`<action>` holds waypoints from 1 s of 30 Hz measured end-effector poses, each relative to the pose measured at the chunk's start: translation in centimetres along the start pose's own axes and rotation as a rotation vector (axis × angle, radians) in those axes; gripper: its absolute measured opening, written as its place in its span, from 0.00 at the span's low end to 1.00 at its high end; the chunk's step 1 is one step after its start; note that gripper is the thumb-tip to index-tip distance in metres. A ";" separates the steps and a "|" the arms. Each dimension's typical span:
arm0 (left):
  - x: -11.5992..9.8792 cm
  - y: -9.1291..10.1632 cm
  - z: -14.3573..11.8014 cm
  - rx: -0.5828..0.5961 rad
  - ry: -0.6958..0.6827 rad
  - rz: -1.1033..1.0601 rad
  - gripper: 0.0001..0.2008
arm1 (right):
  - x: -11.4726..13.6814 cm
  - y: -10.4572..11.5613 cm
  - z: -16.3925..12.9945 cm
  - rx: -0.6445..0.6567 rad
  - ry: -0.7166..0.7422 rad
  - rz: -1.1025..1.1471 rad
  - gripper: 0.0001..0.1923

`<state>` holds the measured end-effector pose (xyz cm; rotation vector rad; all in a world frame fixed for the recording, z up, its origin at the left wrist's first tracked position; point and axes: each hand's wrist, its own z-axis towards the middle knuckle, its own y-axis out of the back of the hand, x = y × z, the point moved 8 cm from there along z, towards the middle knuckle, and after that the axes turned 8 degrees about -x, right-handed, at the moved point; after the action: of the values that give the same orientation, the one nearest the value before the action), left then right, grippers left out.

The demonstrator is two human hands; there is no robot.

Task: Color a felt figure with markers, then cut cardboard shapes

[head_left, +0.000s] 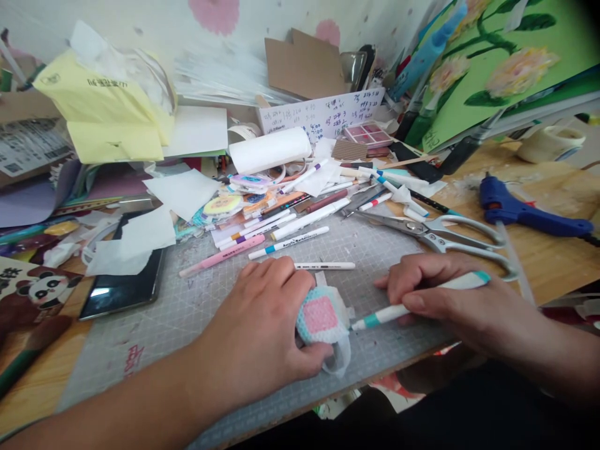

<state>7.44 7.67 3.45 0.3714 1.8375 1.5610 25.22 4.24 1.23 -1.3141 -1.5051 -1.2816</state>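
your left hand (262,331) pins a small rounded piece (321,315) to the grey cutting mat (187,306); fingers and thumb are curled closed around its near and left sides, leaving its pink square face, bordered in pale blue, turned up. the piece sits near the front edge of the mat, between your two hands, with a thin translucent strip looping out beneath it. your right hand (450,297) is closed on a white marker with teal bands (422,300), held low and nearly flat, its fine tip touching or just beside the right edge of the piece; contact cannot be told for certain.

step in hand, as judged: colouring or outlining the piece, with the pen at the border of the pink face. the next stroke calls for a steady hold by your left hand so the piece does not roll, and a light, short pull of the tip along the edge, since the surface looks textured and curved.

behind the hands lie a row of loose markers (285,234), a pair of scissors (431,234) and a blue glue gun (525,212) to the right, and a dark phone (124,281) on the left, partly under white paper scraps.
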 end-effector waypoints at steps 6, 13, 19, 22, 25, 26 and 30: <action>0.0 0.0 0.0 -0.002 0.001 0.001 0.21 | -0.3 0.2 0.1 -0.016 -0.011 0.002 0.07; 0.0 -0.1 0.0 -0.009 0.001 0.004 0.22 | -0.8 0.0 0.4 -0.021 0.009 0.103 0.07; 0.1 -0.1 0.0 0.003 0.011 0.001 0.22 | -1.0 0.3 0.7 -0.051 -0.007 0.139 0.07; 0.1 -0.1 0.1 0.003 0.009 -0.001 0.22 | -1.0 0.0 0.7 -0.036 -0.024 0.164 0.09; 0.1 -0.2 0.1 0.006 0.006 0.000 0.22 | -0.7 0.3 0.8 -0.074 0.008 0.147 0.07; 0.1 -0.2 0.1 0.008 0.006 -0.004 0.22 | -0.5 0.3 0.9 -0.082 0.023 0.135 0.06; -0.2 -0.3 -0.1 0.010 -0.008 -0.022 0.20 | -0.4 0.2 1.0 -0.068 -0.016 0.245 0.06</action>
<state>7.54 7.44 3.24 0.3604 1.8385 1.5340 25.55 5.08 0.66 -1.5046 -1.2751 -1.1747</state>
